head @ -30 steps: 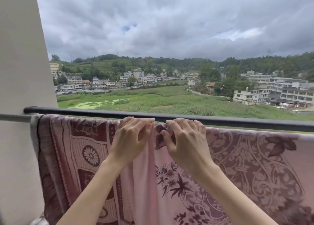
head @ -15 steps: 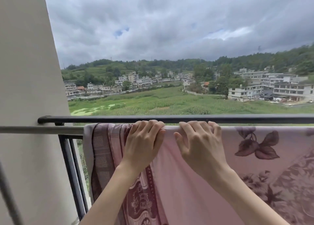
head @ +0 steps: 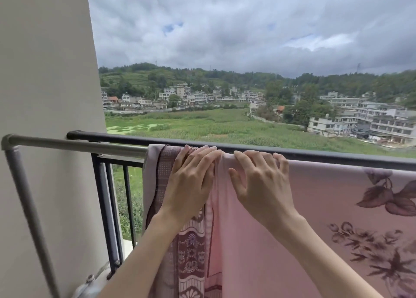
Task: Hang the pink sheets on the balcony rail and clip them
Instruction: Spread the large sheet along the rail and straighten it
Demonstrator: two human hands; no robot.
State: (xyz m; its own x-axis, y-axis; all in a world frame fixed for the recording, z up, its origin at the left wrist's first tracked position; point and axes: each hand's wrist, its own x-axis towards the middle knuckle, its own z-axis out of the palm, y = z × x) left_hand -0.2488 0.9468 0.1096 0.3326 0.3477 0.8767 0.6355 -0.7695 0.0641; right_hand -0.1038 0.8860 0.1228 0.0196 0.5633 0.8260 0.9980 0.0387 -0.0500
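Observation:
A pink sheet (head: pixel 319 207) with dark floral print and a maroon patterned border hangs over the silver rail (head: pixel 90 146), just in front of the black balcony rail (head: pixel 337 157). Both of my hands lie side by side on its top fold near its left edge. My left hand (head: pixel 191 183) covers the patterned border, with the fingers hooked over the rail top. Beside it, my right hand (head: pixel 258 185) presses the plain pink part, its fingers spread and curled over the fold. I see no clip.
A white wall pillar (head: pixel 45 117) stands at the left. The silver rail bends down at an elbow (head: pixel 9 142) next to it. Black vertical bars (head: pixel 105 207) close the balcony below, with a grey metal fitting (head: pixel 90 282) at their foot.
The sheet's left edge has slid right along the rail, baring more silver rail. My hands went from pinching a bunched fold to lying over the top edge.

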